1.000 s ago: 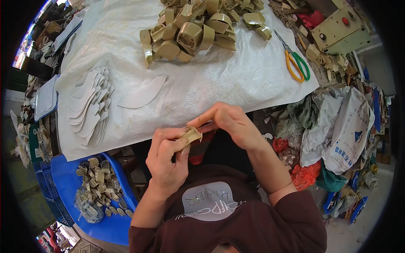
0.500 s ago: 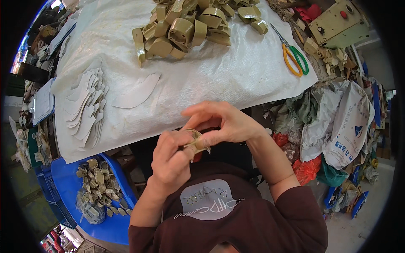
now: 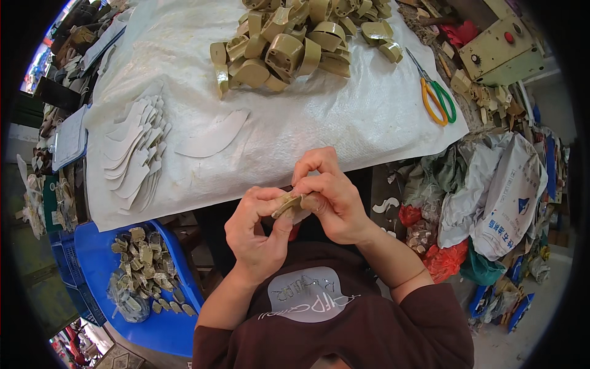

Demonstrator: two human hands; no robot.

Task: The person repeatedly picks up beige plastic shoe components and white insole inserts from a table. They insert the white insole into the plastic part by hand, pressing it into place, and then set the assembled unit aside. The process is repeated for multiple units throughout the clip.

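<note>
A small khaki shoe heel (image 3: 287, 206) is held between both hands, in front of my chest at the table's near edge. My left hand (image 3: 257, 229) grips it from the left, thumb below and fingers above. The thumb and fingers of my right hand (image 3: 332, 200) pinch its right side, where a pale edge shows below. My fingers hide part of the heel. Beyond my hands, one pale curved sheet piece (image 3: 214, 134) lies alone on the white woven sheet (image 3: 246, 166). To its left sits a fanned stack of similar pieces (image 3: 136, 154).
Glossy khaki heels (image 3: 286, 52) are heaped at the far middle of the table. Scissors (image 3: 435, 98) with orange and green handles lie at the far right, near a control box (image 3: 501, 49). A blue tray (image 3: 147, 335) of heels stands at left; bags (image 3: 507, 190) crowd the right.
The heel has turned between my hands. My right hand has drawn its fingers in to pinch it, and my left thumb now shows beneath. The view has shifted slightly.
</note>
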